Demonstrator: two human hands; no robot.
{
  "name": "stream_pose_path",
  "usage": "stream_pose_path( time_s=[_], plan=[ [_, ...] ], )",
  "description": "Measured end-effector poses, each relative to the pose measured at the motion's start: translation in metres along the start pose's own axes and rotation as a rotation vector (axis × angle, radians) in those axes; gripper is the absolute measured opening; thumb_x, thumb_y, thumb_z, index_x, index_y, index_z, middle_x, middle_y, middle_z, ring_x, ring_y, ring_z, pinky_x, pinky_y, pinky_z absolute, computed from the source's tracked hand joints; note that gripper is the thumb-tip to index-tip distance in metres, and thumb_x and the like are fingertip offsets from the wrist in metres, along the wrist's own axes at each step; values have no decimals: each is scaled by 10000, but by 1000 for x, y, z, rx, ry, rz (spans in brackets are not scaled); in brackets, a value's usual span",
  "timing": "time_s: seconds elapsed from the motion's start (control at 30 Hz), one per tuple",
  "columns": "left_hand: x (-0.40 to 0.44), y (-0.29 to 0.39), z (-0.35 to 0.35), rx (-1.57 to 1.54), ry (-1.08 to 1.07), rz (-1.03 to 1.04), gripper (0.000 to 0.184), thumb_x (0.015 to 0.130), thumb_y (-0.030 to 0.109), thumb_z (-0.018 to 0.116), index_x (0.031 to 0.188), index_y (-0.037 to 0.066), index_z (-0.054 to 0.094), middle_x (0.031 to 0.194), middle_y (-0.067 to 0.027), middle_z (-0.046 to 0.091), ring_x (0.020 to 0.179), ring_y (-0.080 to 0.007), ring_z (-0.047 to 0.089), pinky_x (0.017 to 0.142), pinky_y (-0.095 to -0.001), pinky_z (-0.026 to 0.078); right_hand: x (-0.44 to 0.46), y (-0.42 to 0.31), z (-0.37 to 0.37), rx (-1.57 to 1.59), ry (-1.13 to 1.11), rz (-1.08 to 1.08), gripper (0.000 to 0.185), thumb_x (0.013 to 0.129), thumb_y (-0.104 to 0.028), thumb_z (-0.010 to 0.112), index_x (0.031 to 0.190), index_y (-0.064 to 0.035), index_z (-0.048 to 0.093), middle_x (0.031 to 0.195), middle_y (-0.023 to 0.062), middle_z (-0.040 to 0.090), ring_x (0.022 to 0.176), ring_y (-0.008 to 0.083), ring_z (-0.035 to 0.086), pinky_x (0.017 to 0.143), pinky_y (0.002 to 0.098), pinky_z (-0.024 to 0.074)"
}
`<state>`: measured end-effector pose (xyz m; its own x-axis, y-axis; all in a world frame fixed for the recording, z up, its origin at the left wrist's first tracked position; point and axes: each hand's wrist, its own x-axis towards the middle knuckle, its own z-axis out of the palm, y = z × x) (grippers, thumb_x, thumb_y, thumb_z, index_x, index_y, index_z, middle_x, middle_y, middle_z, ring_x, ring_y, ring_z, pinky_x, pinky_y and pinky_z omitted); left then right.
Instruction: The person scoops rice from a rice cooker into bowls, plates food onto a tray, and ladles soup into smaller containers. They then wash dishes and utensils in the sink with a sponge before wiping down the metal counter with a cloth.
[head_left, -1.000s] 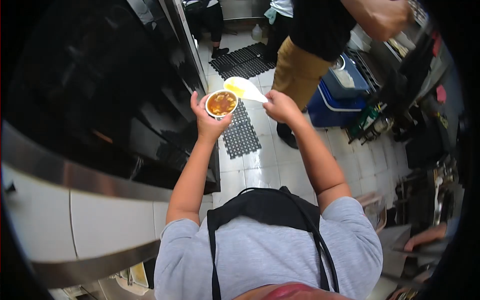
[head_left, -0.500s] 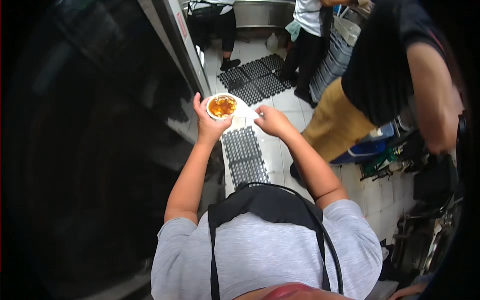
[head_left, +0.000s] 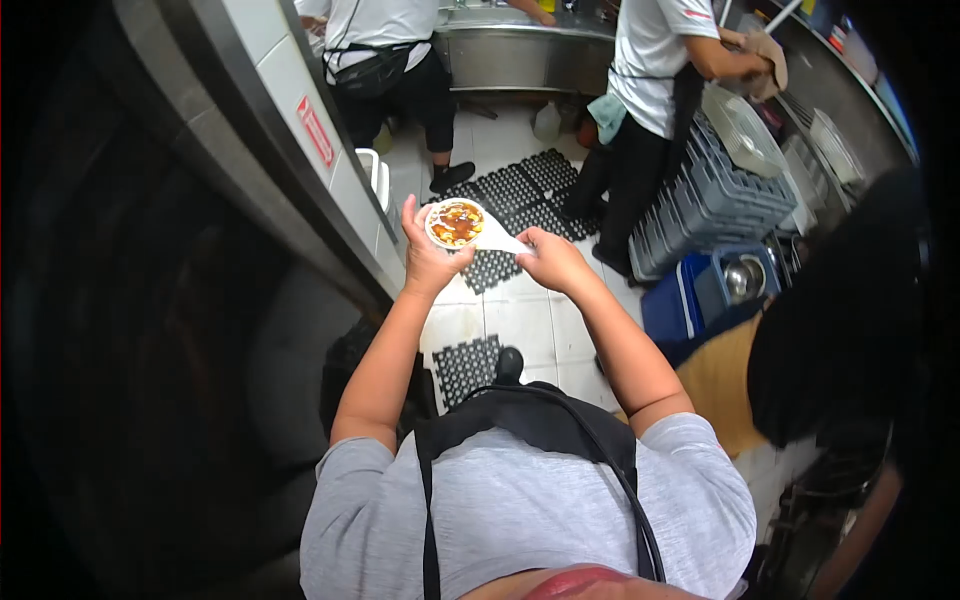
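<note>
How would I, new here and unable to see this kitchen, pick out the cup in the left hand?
Start at the gray shirt at the bottom and follow the left forearm up to the left hand. It grips a small white cup of reddish-brown liquid with pale pieces. Its round rim sets it apart from the white spoon, which tapers towards the right hand.

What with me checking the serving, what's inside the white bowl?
Reddish-brown liquid with yellowish bits shows inside the white bowl, held in the left hand. The liquid covers its bottom, so anything sunk there cannot be seen.
</note>
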<state>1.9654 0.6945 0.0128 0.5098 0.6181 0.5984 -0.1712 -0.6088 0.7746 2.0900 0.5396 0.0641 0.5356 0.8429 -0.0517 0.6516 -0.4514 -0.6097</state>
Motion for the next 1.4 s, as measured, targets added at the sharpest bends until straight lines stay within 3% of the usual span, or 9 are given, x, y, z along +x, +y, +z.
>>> stream_pose_path(
  time_s=[0.07, 0.17, 0.4, 0.57, 0.73, 1.0, 1.17, 1.4],
  plan=[
    [44, -30, 15, -141, 15, -47, 986, 516, 84, 697, 1244, 60, 33, 1115, -217, 373, 986, -264, 480, 858, -315, 402, 59, 17, -7, -30, 11, -33, 295, 704, -240, 571, 949, -79, 535, 859, 152, 592, 825, 297, 562, 721, 369, 432],
    [117, -66, 36, -123, 36, -40, 980, 517, 65, 675, 1250, 72, 25, 1104, -199, 376, 976, -246, 489, 859, -306, 404, 146, 33, -31, -6, -73, -39, 308, 703, -252, 572, 957, -82, 532, 873, 153, 591, 841, 294, 561, 739, 361, 428],
    [271, -154, 88, -104, 59, -44, 973, 540, 26, 668, 1259, 103, 18, 1104, -186, 378, 982, -228, 478, 870, -310, 392, 328, 63, -70, 0, -30, -47, 303, 697, -240, 563, 952, -78, 542, 874, 143, 592, 834, 286, 562, 735, 357, 429],
    [384, -248, 136, -83, 54, -27, 968, 544, 94, 705, 1246, 67, 39, 1085, -188, 408, 969, -244, 490, 839, -305, 400, 467, 94, -82, 4, 1, -30, 279, 709, -228, 550, 938, -68, 544, 863, 154, 589, 831, 296, 557, 731, 360, 427],
    [508, -351, 182, -185, 18, -2, 962, 565, 64, 671, 1259, 87, 6, 1100, -162, 391, 980, -213, 470, 867, -302, 384, 621, 124, -102, 12, -24, 32, 288, 721, -242, 550, 963, -88, 535, 868, 135, 593, 841, 278, 559, 740, 355, 422],
    [678, -457, 219, -183, 92, -80, 979, 565, 129, 702, 1255, 67, 9, 1076, -163, 417, 946, -218, 486, 840, -301, 396, 811, 156, -142, -1, 35, 42, 268, 717, -235, 559, 936, -82, 530, 879, 122, 589, 855, 275, 550, 743, 355, 421],
    [763, -550, 211, 18, 170, -120, 950, 578, 101, 675, 1270, 113, 25, 1086, -209, 396, 943, -228, 480, 839, -307, 388, 953, 185, -158, 3, 34, 45, 280, 710, -230, 559, 945, -79, 534, 889, 123, 587, 857, 278, 550, 743, 351, 421],
    [845, -685, 209, 300, 313, -191, 929, 554, 114, 675, 1263, 52, 79, 1038, -222, 440, 929, -267, 504, 805, -317, 404, 1224, 206, -168, -47, 45, -42, 264, 685, -165, 502, 924, -68, 556, 851, 132, 594, 808, 282, 562, 701, 354, 435]
  ],
)
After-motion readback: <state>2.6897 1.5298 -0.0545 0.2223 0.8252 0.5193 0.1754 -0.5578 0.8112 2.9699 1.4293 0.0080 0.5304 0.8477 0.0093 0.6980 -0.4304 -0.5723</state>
